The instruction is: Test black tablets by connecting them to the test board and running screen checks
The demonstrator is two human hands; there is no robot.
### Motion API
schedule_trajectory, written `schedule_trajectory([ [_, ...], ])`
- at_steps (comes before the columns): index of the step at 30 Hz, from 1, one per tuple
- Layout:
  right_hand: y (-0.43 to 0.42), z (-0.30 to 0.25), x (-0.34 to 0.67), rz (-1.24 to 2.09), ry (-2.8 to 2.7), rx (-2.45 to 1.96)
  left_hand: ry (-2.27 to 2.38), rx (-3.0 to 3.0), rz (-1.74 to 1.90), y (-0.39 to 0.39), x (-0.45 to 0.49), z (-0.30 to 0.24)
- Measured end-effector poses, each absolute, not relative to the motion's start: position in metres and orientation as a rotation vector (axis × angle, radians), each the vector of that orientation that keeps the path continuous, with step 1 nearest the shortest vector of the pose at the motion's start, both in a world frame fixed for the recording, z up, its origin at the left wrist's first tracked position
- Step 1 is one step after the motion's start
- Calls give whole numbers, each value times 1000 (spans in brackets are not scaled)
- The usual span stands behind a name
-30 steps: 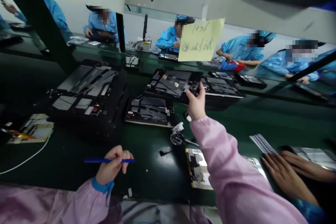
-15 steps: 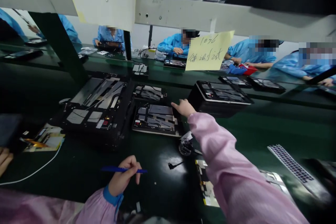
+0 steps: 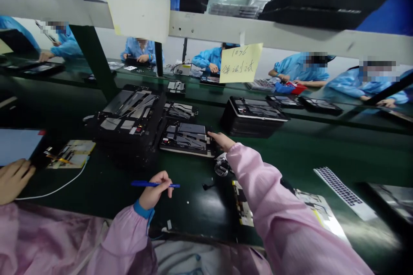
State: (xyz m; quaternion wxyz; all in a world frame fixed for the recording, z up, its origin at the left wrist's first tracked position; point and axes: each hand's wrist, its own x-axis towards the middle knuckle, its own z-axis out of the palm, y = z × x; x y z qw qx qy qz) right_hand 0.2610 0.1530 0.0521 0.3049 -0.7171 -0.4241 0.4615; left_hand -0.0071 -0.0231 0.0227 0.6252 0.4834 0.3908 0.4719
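Note:
A blue pen (image 3: 142, 184) lies across the curled fingers of my left hand (image 3: 155, 191), which is closed on it above the table. My right hand (image 3: 222, 141) reaches forward with its fingers stretched out. Its fingertips are at the right edge of an opened tablet-like device (image 3: 187, 138) with grey inner parts; I see no firm grip on it. A small coil of dark cable (image 3: 222, 166) lies just below that hand. To the left of the device rises a tall stack of similar opened devices (image 3: 127, 122).
Another person's hand (image 3: 16, 180) rests by a screen at the left. A second device stack (image 3: 254, 116) stands right of centre. Loose boards (image 3: 243, 206), a keypad-like strip (image 3: 342, 189) and a white cable (image 3: 61, 191) lie on the green table (image 3: 193, 223). A shelf rail (image 3: 206, 25) crosses above.
The view has shifted. My right hand has come down from above the device's right side to its edge. My left hand still holds the pen. The other person's hand shows more fully.

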Motion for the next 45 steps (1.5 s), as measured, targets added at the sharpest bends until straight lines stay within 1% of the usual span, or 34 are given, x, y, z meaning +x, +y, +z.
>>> schedule_trajectory([
  [6, 133, 52, 265, 1293, -944, -1653, 914, 1149, 1057, -20, -5, 20],
  [13, 124, 71, 245, 1272, -765, -1307, 915, 1099, 1094, -18, -2, 26],
  [15, 114, 78, 244, 1264, -728, -1233, 941, 1068, 1175, -17, -2, 25],
  [17, 94, 84, 252, 1252, -702, -1173, 995, 1014, 1335, -15, -2, 24],
  [20, 48, 90, 276, 1260, -681, -1056, 1093, 861, 1582, -14, -5, 23],
  [22, 7, 89, 292, 1346, -642, -1025, 1131, 758, 1605, -19, -9, 24],
  [25, -59, 80, 305, 1511, -530, -1108, 1155, 701, 1442, -37, -18, 31],
  [29, -128, 60, 301, 1731, -362, -1184, 1263, 766, 1093, -68, -31, 43],
  [32, -151, 45, 297, 1817, -311, -1249, 1388, 886, 867, -81, -33, 49],
  [34, -151, 36, 299, 1830, -399, -1315, 1434, 964, 800, -81, -30, 50],
  [36, -144, 27, 302, 1768, -640, -1407, 1490, 1071, 809, -77, -27, 47],
  [38, -133, 19, 304, 1589, -972, -1531, 1573, 1221, 849, -70, -25, 42],
  [41, -117, 12, 299, 1198, -1404, -1751, 1737, 1472, 878, -62, -23, 32],
  [43, -111, 12, 291, 948, -1594, -1888, 1843, 1610, 861, -59, -22, 28],
  [45, -108, 13, 279, 670, -1716, -1933, 1903, 1696, 840, -59, -20, 27],
])
